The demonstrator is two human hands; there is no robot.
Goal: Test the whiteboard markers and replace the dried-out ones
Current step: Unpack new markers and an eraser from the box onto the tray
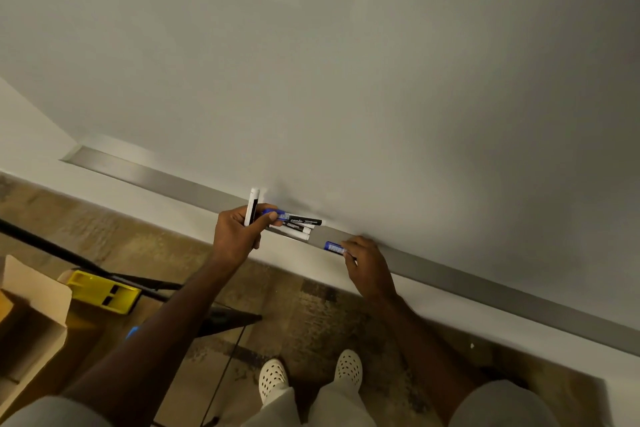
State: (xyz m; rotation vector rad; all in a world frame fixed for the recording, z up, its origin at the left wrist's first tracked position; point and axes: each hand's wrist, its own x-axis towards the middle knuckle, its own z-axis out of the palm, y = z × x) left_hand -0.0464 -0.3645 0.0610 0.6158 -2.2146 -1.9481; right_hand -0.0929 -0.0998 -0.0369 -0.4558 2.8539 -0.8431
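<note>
Picking markers off the whiteboard tray

Nearest, at 5 o'clock, the right hand [367, 265] pinches a blue marker [334, 247] on the tray [450, 279]. At 7 o'clock, the left hand [239, 236] grips a bunch of markers [298, 224], probably to test on the whiteboard [346, 80] behind.

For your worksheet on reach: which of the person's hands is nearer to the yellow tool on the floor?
Left. The left hand grips markers at the board's ledge, above and right of the yellow tool; the right hand is farther right.
</note>
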